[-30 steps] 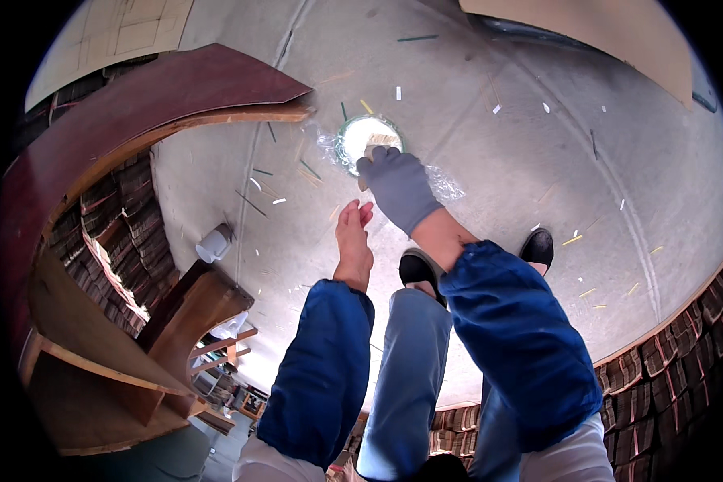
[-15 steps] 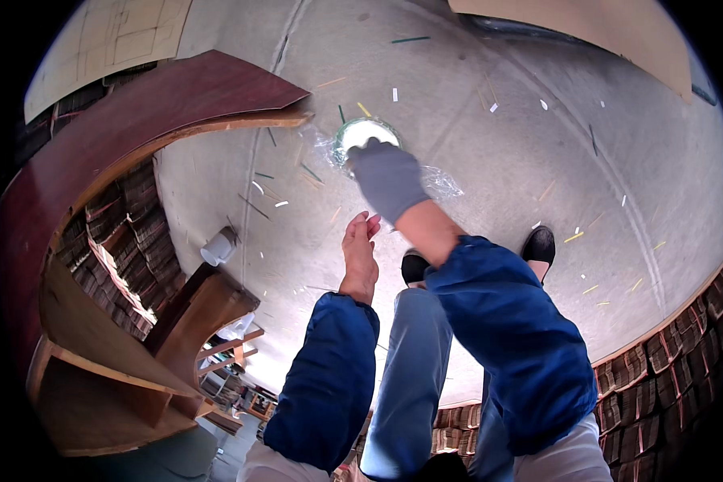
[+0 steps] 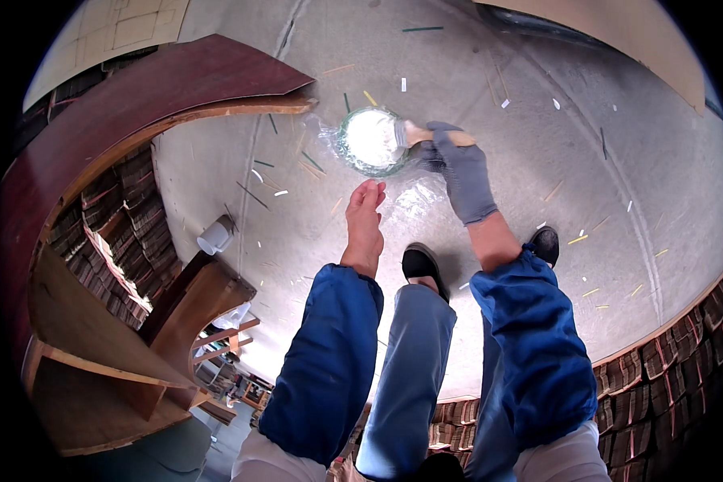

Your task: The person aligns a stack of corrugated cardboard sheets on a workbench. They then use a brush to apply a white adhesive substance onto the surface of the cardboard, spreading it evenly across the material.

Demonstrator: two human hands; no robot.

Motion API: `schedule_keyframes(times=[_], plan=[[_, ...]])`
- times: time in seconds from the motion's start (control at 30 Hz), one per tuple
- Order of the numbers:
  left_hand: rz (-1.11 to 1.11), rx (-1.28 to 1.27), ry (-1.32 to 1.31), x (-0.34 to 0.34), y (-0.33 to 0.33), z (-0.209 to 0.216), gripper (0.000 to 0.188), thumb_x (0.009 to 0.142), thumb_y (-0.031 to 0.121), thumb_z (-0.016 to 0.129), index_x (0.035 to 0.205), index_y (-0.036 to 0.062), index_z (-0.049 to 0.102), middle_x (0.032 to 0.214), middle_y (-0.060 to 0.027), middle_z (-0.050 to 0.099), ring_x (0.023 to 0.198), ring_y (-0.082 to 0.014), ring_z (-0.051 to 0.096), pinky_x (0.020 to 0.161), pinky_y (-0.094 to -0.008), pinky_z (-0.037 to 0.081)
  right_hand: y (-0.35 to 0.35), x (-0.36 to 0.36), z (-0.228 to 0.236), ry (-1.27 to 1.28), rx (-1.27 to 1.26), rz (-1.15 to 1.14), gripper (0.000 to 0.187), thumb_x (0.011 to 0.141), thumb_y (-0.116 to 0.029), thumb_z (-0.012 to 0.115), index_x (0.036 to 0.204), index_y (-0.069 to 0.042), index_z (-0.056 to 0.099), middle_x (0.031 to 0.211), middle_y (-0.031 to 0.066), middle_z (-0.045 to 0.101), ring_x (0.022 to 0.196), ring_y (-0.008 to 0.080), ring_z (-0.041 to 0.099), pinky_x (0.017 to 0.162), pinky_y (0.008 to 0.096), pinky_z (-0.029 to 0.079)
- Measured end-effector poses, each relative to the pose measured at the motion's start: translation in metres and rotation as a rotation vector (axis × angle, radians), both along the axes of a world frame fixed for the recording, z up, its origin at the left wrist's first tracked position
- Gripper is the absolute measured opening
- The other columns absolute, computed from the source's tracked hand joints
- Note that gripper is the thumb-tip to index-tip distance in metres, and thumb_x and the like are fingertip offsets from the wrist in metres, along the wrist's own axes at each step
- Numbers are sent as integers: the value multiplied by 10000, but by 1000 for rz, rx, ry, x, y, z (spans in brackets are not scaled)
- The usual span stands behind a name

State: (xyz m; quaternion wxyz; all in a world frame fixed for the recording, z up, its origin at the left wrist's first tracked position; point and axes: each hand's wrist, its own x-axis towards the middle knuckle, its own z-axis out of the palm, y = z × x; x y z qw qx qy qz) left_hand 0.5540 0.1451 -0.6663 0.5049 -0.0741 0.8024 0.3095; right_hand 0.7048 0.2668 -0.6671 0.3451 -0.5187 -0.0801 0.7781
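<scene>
In the upper middle of the frame, a round green-rimmed bowl (image 3: 371,141) full of white paste sits on crinkled clear plastic sheet (image 3: 414,191) spread on the grey concrete floor (image 3: 618,161). A brush (image 3: 426,134) with a pale wooden handle lies with its bristles at the bowl's right edge. The right hand (image 3: 460,173), in a grey glove, is closed around that handle. The bare left hand (image 3: 365,221) hangs just below the bowl, fingers loosely together, holding nothing.
</scene>
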Motion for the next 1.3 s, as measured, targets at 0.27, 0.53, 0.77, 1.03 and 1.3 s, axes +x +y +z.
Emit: schedule_keyframes(times=[0.27,0.53,0.77,1.03,1.3], plan=[[9,-12,5,-1,-2,-10,392,1020,421,554,1290,140,601,1200,10,696,1098,-123,573,995,-438,327,4,5,-19,102,-84,-21,345,1003,-213,633,1260,17,610,978,90,685,833,165,676,755,284,566],[46,-45,-23,-5,-14,-2,361,1049,426,471,1274,165,577,1239,30,658,1124,-119,537,1002,-421,316,2,5,-47,376,-241,-61,258,999,-282,641,1082,-38,658,926,86,699,788,175,688,673,312,578],[388,93,48,-17,-19,-7,309,1046,446,475,1121,177,607,1062,43,644,1026,-115,551,930,-349,379,-24,-5,-69,696,-482,-254,254,1018,-302,623,922,-67,643,799,61,669,712,158,663,597,295,559],[520,439,-171,1,20,42,560,1063,536,351,1384,112,525,1383,-43,542,1283,-187,475,1113,-373,291,-28,6,10,830,-660,-298,298,1003,-334,645,908,-52,641,710,10,580,594,96,539,540,232,478],[453,556,-542,116,-29,218,495,1096,479,308,1184,84,592,1155,-76,638,1164,-245,575,1071,-399,419,-30,86,261,612,-609,-217,346,1022,-418,582,995,-76,622,768,32,668,626,106,625,544,259,515]])
